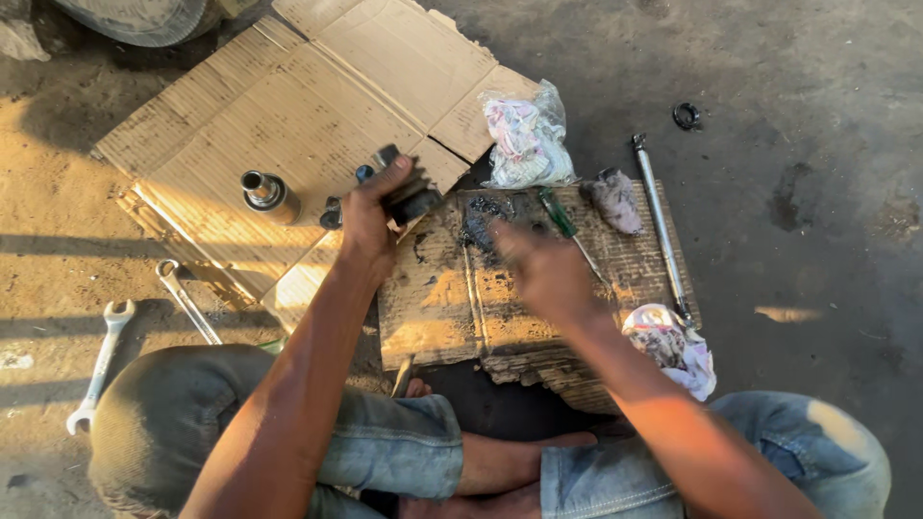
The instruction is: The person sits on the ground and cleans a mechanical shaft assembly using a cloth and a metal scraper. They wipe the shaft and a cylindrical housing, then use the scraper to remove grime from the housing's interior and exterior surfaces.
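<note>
The left hand (pixel 370 213) grips a black ribbed rubber boot (pixel 409 188) above the flattened cardboard (pixel 288 106); the right hand (pixel 543 269) is blurred over a greasy wooden board (pixel 452 298), so its grasp cannot be told. A green-handled screwdriver (pixel 562 223) lies just beyond it (partly hidden). Nearby sit a metal cylinder (pixel 268 193), two wrenches (pixel 101 360), a long ratchet bar (pixel 659 221) and rags (pixel 673 346) on dusty ground.

Black ribbed rubber boot (pixel 409 187) in left hand (pixel 370 216), matt, greasy. Flattened cardboard (pixel 288 106) matt, creased, brown; second cardboard slab (pixel 452 308) rough, oil-stained, frayed edges. Metal cylinder (pixel 267 192) glossy. Steel spanner (pixel 101 360) and long metal rod (pixel 659 221) dull-shiny. Screwdriver (pixel 558 213) handle green plastic. Clear plastic bag (pixel 527 139) glossy, crinkled. Cloth rag (pixel 673 346) soiled. Ground gritty concrete.
</note>
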